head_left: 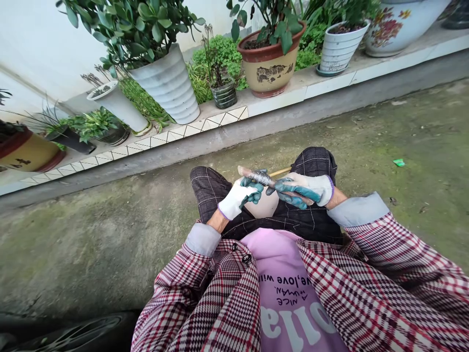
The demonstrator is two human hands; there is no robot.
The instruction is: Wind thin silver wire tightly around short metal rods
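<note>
I sit with my knees up in dark checked trousers. Both hands wear white gloves with blue-green coated fingers. My left hand (240,196) is closed round the near part of a thin stick (258,177), whose middle is wound with grey wire or thread. My right hand (302,189) grips the same stick further right, fingers curled over it. The stick's bare wooden end (280,171) pokes out past my right knee. A pale rounded object (262,208) rests in my lap under the hands; I cannot make out what it is.
Mossy concrete ground (110,230) lies in front. A low tiled ledge (227,117) carries several potted plants, among them a white ribbed pot (168,83) and a brown pot (269,66). A small green scrap (399,162) lies on the ground at right.
</note>
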